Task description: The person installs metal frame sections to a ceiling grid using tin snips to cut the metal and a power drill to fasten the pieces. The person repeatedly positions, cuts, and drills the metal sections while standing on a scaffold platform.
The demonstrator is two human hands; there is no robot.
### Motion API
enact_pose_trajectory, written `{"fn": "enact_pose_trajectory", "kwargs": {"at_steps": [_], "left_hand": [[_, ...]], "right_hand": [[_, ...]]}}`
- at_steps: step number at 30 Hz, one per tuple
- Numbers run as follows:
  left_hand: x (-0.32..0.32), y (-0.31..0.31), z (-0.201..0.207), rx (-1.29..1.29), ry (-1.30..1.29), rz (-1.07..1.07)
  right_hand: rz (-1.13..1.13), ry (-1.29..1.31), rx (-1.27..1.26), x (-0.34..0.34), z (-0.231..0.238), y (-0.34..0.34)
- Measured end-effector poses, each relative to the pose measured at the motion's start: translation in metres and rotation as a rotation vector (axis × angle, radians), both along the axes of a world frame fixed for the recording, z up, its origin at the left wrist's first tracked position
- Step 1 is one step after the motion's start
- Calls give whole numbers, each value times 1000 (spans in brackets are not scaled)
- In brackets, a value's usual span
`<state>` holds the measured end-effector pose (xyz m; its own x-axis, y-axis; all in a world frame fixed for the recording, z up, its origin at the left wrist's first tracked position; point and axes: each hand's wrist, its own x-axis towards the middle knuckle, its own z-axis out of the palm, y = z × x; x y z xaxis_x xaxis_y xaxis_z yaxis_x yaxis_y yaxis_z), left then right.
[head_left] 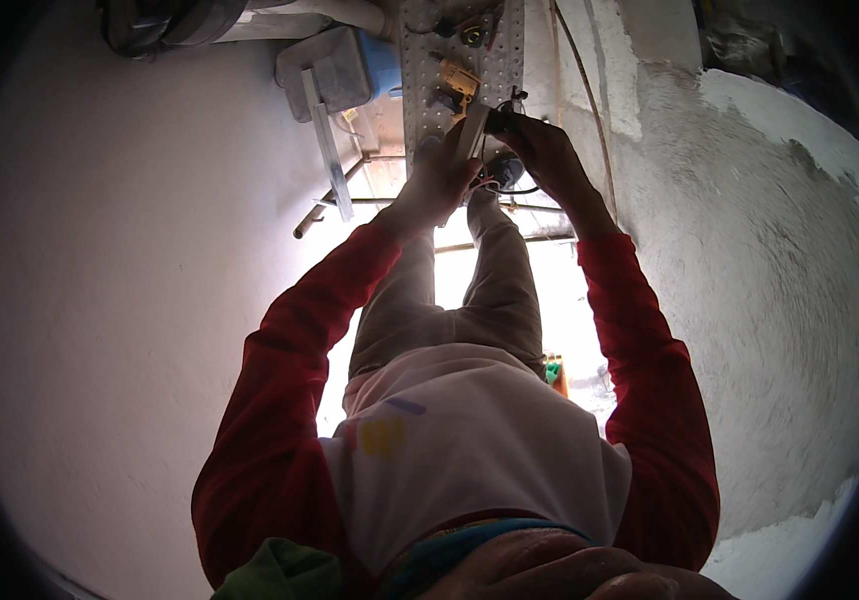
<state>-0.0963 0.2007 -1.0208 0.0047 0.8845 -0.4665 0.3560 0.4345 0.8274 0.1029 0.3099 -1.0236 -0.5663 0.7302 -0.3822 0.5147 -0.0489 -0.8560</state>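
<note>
One pale strip (473, 132): narrow, straight and flat-sided, whitish with one brighter long face; it tilts, upper end leaning right, and is held up over the near part of the perforated plank (417, 60).
Dark piece (497, 122): small and nearly black, at the strip's upper end, above the plank's right half; shadow hides its exact form and whether it is joined to the strip.
Wires (490, 183): thin, pinkish and pale, below the strip at the plank's near end; a black cable (524, 191) curves out to their right.
Left grip: the left hand (439, 180) is wrapped round the strip, thumb at its lower part, over the plank's left side.
Right grip: the right hand (546, 155) has its fingers closed on the dark piece, its wrist out past the plank's right edge.
Plank top: a yellow-tan tool (461, 78) lies beyond the strip, a small round yellow-and-black item (472, 37) farther along.
Left of plank: a grey and blue container (324, 75) crowds the edge, a metal bar (324, 140) slanting before it; a smooth wall (129, 250) stands farther out.
Right of plank: a slim gap, then a streaked grey wall (739, 300) with a hanging cable (589, 90).
Near end of plank: bright open room either side of the trousered legs (499, 270), crossed by thin poles (539, 209).
</note>
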Motion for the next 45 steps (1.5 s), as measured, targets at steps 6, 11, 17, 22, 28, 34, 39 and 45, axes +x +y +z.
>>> {"fn": "enact_pose_trajectory", "kwargs": {"at_steps": [6, 11, 17, 22, 28, 34, 39, 45], "left_hand": [[22, -1, -18, -157, -30, 217], [12, -9, -37, -123, -166, 398], [-54, -1, -81, -216, -413, 674], [-83, 82, -201, -122, -651, 659], [-79, 184, -410, 68, -901, 808], [-120, 250, -600, 142, -1002, 750], [-118, 275, -678, -90, -985, 783], [-108, 277, -729, -285, -1009, 1006]], "right_hand": [[-133, 139, -167, 5, -32, 2], [-34, 86, -175, 29, -47, 5], [-73, -121, -117, 38, -144, -51], [127, -296, -358, 53, -274, -109], [328, -169, -533, -10, -471, -175], [-169, -337, -375, -77, -671, -161], [-904, -167, -619, -134, -751, -156], [-1247, 178, -1001, -153, -731, -134]]}}
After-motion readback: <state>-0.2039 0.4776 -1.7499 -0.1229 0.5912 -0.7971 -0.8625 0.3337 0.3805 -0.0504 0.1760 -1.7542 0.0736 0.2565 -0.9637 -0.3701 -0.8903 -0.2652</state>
